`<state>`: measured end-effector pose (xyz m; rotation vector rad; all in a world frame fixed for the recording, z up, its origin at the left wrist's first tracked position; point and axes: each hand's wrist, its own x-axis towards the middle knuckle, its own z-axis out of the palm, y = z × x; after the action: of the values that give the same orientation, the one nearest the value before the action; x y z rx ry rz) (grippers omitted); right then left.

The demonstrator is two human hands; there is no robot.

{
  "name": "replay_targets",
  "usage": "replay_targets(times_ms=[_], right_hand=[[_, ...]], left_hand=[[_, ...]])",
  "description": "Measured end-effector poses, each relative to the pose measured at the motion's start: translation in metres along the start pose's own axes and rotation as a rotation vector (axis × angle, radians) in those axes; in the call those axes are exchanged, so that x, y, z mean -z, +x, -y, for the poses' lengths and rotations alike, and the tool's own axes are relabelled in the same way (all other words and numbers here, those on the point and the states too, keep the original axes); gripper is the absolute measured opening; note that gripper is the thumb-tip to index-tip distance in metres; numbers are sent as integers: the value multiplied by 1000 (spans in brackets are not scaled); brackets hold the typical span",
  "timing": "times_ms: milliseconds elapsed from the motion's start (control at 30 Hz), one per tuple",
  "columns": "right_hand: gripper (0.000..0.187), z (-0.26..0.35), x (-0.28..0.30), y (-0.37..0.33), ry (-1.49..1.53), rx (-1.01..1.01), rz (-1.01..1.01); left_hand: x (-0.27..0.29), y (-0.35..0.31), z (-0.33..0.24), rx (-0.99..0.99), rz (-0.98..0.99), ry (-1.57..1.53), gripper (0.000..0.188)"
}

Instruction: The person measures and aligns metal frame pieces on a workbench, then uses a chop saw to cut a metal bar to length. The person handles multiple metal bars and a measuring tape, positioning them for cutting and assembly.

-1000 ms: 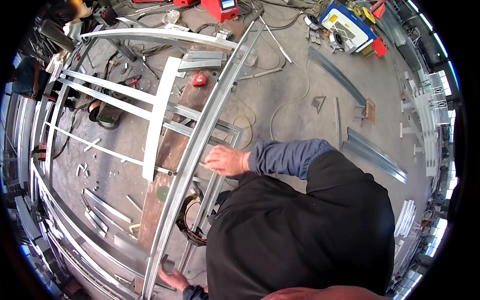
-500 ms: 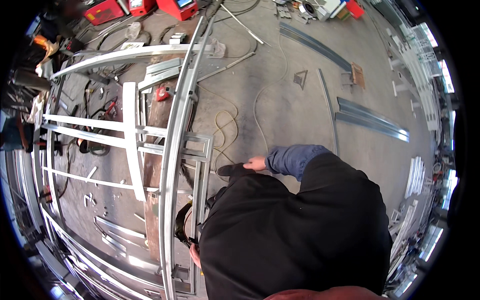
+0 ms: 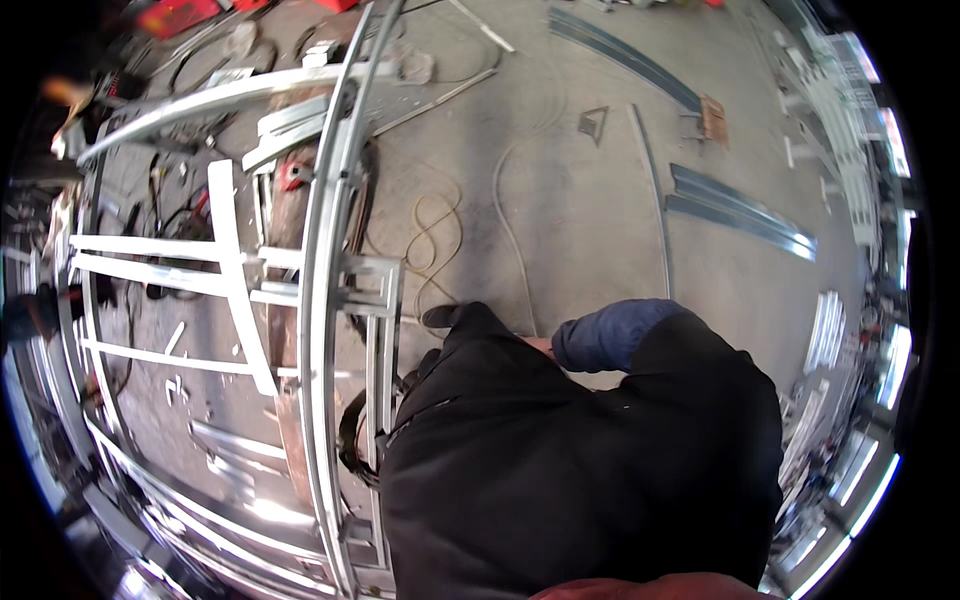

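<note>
My right hand (image 3: pixel 541 345) shows only in part, below the cuff of my blue sleeve (image 3: pixel 610 335). Its fingers are hidden behind my dark clothing (image 3: pixel 560 450), close to my bent leg. My left hand is out of sight. A dark shoe (image 3: pixel 440 316) rests on the floor beside a looped yellowish hose (image 3: pixel 437 230). Just left of my body runs a long silvery metal frame (image 3: pixel 318 260) with a smaller rectangular metal frame (image 3: pixel 388 340) against it. A dark, rounded thing (image 3: pixel 352 430), partly covered, lies at its lower part.
Crossed white metal strips (image 3: pixel 235 270) lie over the frame at left. A small red tool (image 3: pixel 293 175) sits on a brown board. Grey metal channels (image 3: pixel 740 215), a triangular piece (image 3: pixel 593 123) and a thin bar (image 3: pixel 650 190) lie on the floor. Another person (image 3: pixel 35 312) is at the far left.
My view has shifted, so the floor and frame sit higher and further left. My right hand has drawn back behind my clothing. My left hand, partly visible earlier beside the frame, has gone from view.
</note>
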<state>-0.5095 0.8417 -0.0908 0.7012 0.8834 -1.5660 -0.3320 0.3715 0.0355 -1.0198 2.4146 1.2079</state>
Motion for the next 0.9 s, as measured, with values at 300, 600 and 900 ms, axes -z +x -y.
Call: replay_targets(times_ms=[300, 600, 900], right_hand=[[53, 30, -22, -18, -238, -83, -30], [33, 296, -244, 19, -1517, 623, 248], [75, 375, -457, 242, -2451, 1148, -12]], left_hand=[[-21, -31, 5, 176, 12, -286, 45], [-44, -55, 30, 288, -7, -580, 44], [-47, -60, 69, 303, 10, -798, 42]])
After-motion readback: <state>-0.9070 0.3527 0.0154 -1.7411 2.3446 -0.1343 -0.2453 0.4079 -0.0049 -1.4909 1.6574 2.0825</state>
